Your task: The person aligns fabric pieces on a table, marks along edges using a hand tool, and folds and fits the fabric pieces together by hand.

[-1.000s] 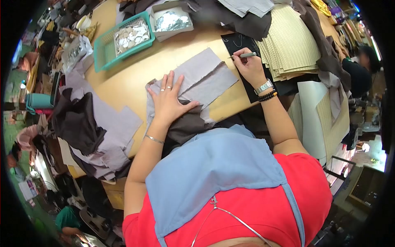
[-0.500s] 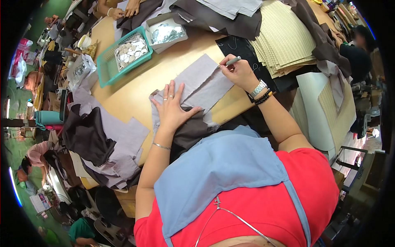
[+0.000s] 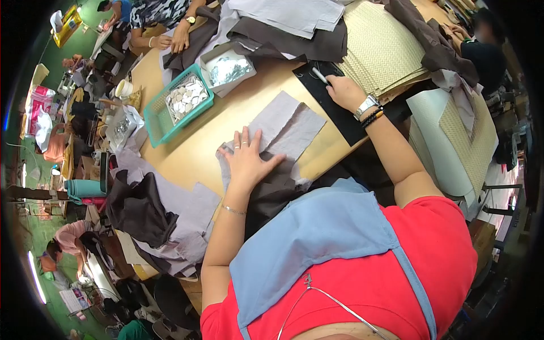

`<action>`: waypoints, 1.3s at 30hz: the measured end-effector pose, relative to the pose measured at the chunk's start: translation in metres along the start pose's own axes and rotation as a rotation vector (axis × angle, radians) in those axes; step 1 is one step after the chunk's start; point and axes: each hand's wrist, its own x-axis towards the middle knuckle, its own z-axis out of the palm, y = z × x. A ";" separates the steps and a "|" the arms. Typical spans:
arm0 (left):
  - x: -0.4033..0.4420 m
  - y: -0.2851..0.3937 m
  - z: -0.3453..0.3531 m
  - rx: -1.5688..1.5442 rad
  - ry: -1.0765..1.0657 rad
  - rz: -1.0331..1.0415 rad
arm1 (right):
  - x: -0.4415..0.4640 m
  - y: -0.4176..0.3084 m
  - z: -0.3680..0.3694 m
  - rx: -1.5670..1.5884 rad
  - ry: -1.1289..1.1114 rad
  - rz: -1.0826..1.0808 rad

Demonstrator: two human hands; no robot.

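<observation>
My left hand [image 3: 248, 161] lies flat with its fingers spread, pressing on light grey-lilac fabric pieces [image 3: 277, 113] near the table's front edge. A dark raw-edged line runs between two of these pieces, and dark brown fabric [image 3: 273, 190] hangs out below the hand. My right hand [image 3: 344, 93] is closed on a slim silver-grey pen [image 3: 321, 76]. It is over a black sheet [image 3: 331, 116] to the right of the fabric, with the pen's tip end hidden or too small to make out.
A teal basket [image 3: 152, 129] with pale flat chips and a white box [image 3: 235, 81] of shiny pieces stand behind the fabric. Woven cream sheets [image 3: 382, 48] are stacked at right. Dark cloth [image 3: 139, 207] heaps at left. A co-worker's hands [image 3: 180, 37] handle cloth across the table.
My right hand has moved off the fabric, up and to the right, over the black sheet, still with the pen. My left hand stays flat on the fabric. The whole view has shifted slightly.
</observation>
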 end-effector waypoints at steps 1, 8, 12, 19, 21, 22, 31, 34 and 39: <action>0.011 0.000 0.003 -0.066 0.019 0.011 | 0.000 -0.009 -0.009 0.013 0.101 -0.062; 0.093 0.011 0.026 -0.166 0.383 0.077 | -0.037 -0.090 -0.013 0.485 0.072 -0.128; 0.103 0.004 0.032 -0.315 0.238 0.024 | -0.039 -0.088 -0.002 0.421 0.085 -0.274; 0.097 -0.002 0.038 -0.189 0.647 0.359 | -0.036 -0.089 0.005 0.288 0.085 -0.354; 0.103 -0.003 0.038 -0.181 0.630 0.601 | -0.037 -0.090 0.008 0.236 0.144 -0.402; 0.103 -0.005 0.035 -0.224 0.520 0.668 | -0.037 -0.089 0.008 0.202 0.123 -0.405; 0.104 -0.012 0.040 -0.435 0.361 0.669 | -0.037 -0.087 0.012 0.081 0.116 -0.448; 0.104 -0.013 0.039 -0.447 0.349 0.672 | -0.038 -0.087 0.012 0.097 0.123 -0.445; 0.105 -0.016 0.039 -0.475 0.308 0.676 | -0.039 -0.085 0.015 0.177 0.133 -0.438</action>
